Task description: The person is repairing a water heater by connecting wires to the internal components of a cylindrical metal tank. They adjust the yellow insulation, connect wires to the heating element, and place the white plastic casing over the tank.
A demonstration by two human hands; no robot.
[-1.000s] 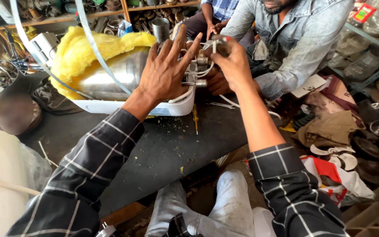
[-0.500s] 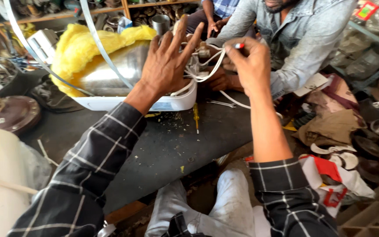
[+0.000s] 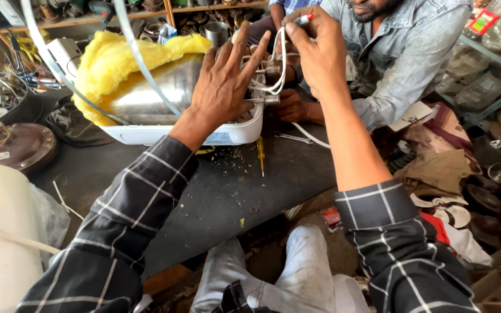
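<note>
Wiring step: left hand [image 3: 222,87], fingers spread, braces steel tank [image 3: 158,87]; right hand [image 3: 318,55] fingers pinch white wire [image 3: 279,64] above it; next needs careful routing to terminal.

Far left, a glossy polished metal tank [image 3: 163,87] under fluffy, rough yellow insulation wool [image 3: 111,58]; smooth white plastic casing [image 3: 204,134] below it; matt, dusty dark tabletop [image 3: 204,197]; soft checked cloth sleeves [image 3: 134,214]; smooth white wire [image 3: 279,64].
</note>
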